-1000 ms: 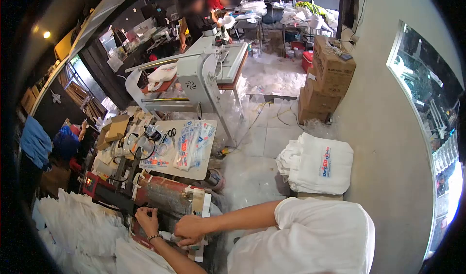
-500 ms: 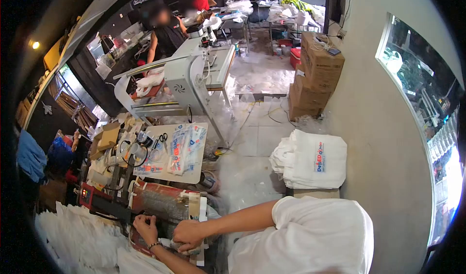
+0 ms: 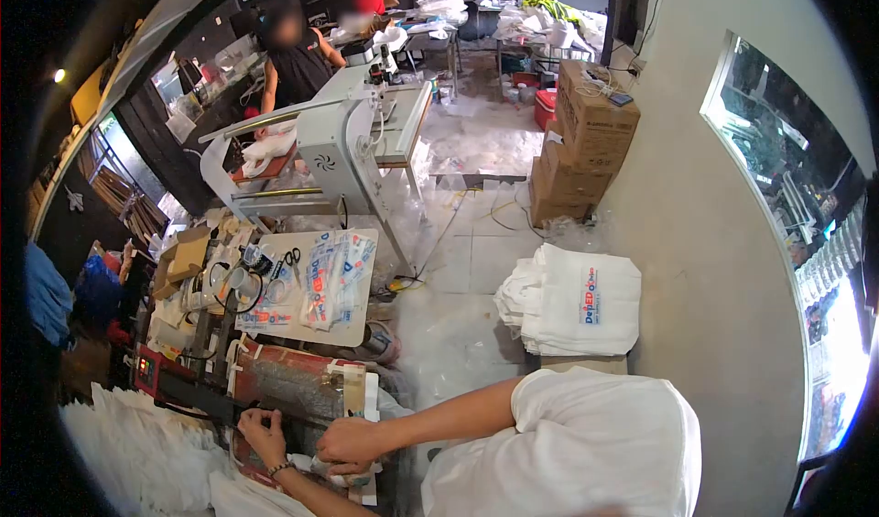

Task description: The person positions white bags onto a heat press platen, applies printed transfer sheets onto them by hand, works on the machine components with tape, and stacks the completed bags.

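My left hand (image 3: 264, 435), with a bracelet at the wrist, has its fingers bent at the near edge of a long black bar (image 3: 197, 396) that ends in a red box with lit digits (image 3: 146, 370). What its fingertips hold is too small to tell. To its right, my right hand (image 3: 348, 442) is closed over some whitish material (image 3: 334, 473) at the lower edge of the red and grey worn surface (image 3: 288, 380). What lies inside its fingers is hidden.
White fabric (image 3: 137, 453) is heaped at lower left. A board (image 3: 352, 334) holds printed plastic bags (image 3: 320, 288) and scissors. A grey machine (image 3: 334, 146) stands beyond. Folded white bags (image 3: 558, 302) and cardboard boxes (image 3: 595, 123) are right. A co-worker (image 3: 298, 68) stands at the back left.
The room has shifted left in view as the camera turned. The co-worker in black shows more fully beside the grey machine. My hands keep nearly the same pose at the bar.
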Demonstrator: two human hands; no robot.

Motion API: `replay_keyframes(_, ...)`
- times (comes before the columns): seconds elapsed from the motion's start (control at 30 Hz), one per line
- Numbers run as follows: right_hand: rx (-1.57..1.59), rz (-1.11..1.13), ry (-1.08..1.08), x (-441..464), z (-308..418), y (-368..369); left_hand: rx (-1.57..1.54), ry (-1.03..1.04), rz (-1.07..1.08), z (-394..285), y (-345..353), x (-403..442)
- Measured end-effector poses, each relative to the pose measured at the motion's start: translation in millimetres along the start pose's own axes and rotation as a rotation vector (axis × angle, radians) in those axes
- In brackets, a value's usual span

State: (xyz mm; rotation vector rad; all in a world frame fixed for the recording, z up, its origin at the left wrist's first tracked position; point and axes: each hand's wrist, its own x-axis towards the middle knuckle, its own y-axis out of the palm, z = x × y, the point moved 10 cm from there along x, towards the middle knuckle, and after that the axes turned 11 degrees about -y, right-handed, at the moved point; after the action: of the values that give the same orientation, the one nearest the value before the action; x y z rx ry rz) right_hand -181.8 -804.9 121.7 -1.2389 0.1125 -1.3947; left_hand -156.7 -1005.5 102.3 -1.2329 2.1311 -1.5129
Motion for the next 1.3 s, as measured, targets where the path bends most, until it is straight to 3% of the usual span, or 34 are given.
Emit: replay_keyframes(1.3, -0.01, 0.007, -0.001, 0.7, -2.6, 3.8, -0.07, -0.013, -0.018, 7.5, -1.6, 4.0)
